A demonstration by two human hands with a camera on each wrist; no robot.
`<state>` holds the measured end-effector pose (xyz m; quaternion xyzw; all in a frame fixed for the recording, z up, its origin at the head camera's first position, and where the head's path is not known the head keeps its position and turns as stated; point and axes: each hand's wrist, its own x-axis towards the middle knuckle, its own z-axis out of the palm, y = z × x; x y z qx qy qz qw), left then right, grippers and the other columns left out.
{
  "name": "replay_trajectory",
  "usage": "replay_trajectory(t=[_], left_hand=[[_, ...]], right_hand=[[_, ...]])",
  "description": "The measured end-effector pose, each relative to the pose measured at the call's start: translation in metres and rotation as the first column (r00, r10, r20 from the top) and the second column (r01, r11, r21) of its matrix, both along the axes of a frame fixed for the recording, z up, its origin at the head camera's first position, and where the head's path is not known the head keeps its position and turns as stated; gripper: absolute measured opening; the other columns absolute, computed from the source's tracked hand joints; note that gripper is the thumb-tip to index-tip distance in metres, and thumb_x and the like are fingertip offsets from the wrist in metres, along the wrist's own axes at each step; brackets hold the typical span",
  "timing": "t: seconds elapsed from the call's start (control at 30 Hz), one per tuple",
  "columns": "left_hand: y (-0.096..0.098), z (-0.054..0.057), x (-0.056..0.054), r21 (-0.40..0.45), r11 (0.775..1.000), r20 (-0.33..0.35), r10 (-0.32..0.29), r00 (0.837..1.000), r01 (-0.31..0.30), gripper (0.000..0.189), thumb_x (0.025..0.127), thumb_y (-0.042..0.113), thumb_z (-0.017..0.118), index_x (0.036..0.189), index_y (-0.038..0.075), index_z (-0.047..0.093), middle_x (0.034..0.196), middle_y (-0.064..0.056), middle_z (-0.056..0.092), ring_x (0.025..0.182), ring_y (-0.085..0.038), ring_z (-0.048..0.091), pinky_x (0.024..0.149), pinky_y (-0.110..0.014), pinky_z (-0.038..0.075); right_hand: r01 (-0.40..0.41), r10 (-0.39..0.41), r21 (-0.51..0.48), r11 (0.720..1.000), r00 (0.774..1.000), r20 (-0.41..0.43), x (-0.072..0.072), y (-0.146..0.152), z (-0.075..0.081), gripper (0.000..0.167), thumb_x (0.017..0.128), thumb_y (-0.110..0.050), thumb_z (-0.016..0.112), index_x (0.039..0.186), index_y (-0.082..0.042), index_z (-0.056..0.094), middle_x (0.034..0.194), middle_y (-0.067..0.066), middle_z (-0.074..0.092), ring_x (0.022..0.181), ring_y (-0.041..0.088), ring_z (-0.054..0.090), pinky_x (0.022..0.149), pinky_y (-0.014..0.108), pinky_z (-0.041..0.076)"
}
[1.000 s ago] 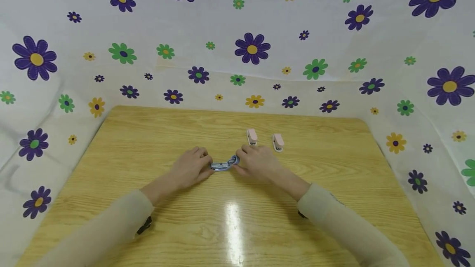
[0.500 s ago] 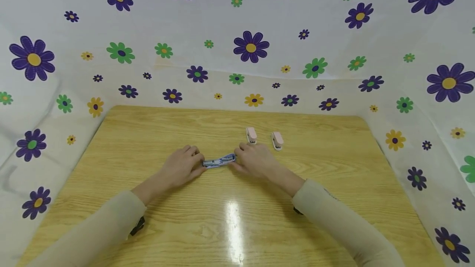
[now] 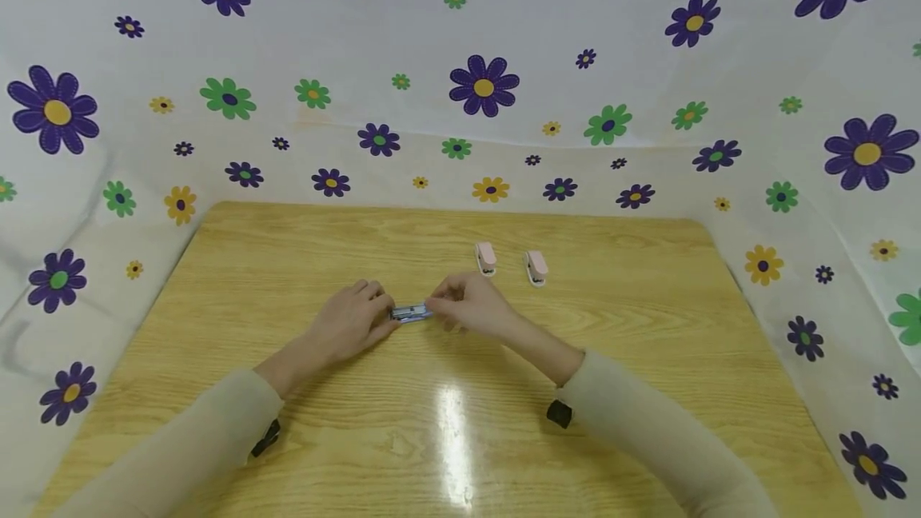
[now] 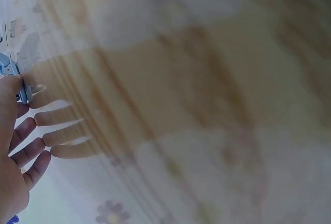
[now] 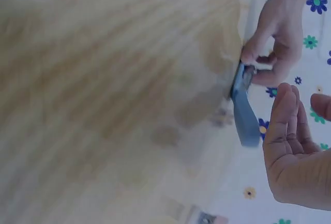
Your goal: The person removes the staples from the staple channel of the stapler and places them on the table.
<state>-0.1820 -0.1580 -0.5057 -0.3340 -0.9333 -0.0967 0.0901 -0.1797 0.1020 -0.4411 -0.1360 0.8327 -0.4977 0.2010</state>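
A blue stapler (image 3: 410, 312) lies opened out near the middle of the table, its metal staple channel exposed on top. My left hand (image 3: 347, 318) pinches its left end between thumb and fingers; the left wrist view shows the thumb on the stapler (image 4: 23, 92) at the picture's edge. Over the right end hovers my right hand (image 3: 471, 306), which hides that end in the head view. From the right wrist, the stapler's blue arm (image 5: 245, 120) reaches out from the left hand (image 5: 284, 35), and my right hand (image 5: 292, 164) is apart from it, thumb and fingers separated.
Two small pink and white staplers (image 3: 485, 258) stand behind the right hand, the second stapler (image 3: 536, 268) a little further right. The wooden table (image 3: 288, 250) is enclosed by a white cloth (image 3: 403, 14) printed with flowers. Glare lies on the table's near part.
The stapler went from bent to straighter and shifted left with the left hand. My right hand has released its right end and turned, moving left over it.
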Motion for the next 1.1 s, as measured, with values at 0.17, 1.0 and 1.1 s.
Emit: replay_trajectory(t=[0.17, 1.0, 1.1], left_hand=[[-0.002, 0.0, 0.001, -0.007, 1.0, -0.001, 0.007, 1.0, -0.007, 0.028, 0.098, 0.037, 0.076, 0.108, 0.012, 0.074, 0.102, -0.005, 0.068, 0.085, -0.017, 0.057, 0.073, -0.031, 0.054], [-0.001, -0.005, 0.001, 0.019, 1.0, -0.008, 0.015, 1.0, -0.015, 0.028, 0.098, 0.038, 0.076, 0.108, 0.012, 0.074, 0.105, -0.005, 0.069, 0.09, -0.02, 0.062, 0.078, -0.034, 0.058], [-0.001, -0.005, 0.0, 0.017, 1.0, -0.011, 0.015, 1.0, -0.015, 0.028, 0.098, 0.038, 0.075, 0.107, 0.012, 0.074, 0.105, -0.005, 0.069, 0.09, -0.02, 0.062, 0.078, -0.034, 0.057]], right_hand=[[0.096, -0.074, -0.089, 0.991, 0.971, 0.228, 0.0, -0.014, -0.016, 0.032, 0.101, -0.025, 0.069, 0.116, 0.003, 0.074, 0.101, 0.024, 0.079, 0.07, 0.018, 0.076, 0.066, 0.034, 0.065], [0.23, -0.169, -0.111, 0.967, 0.902, 0.398, 0.001, -0.041, -0.021, 0.03, 0.103, -0.021, 0.064, 0.119, 0.002, 0.074, 0.103, 0.022, 0.08, 0.08, 0.021, 0.082, 0.073, 0.037, 0.067], [0.242, -0.174, -0.114, 0.964, 0.892, 0.417, -0.001, -0.041, -0.022, 0.03, 0.103, -0.021, 0.065, 0.119, 0.002, 0.074, 0.105, 0.021, 0.081, 0.081, 0.02, 0.082, 0.073, 0.035, 0.067]])
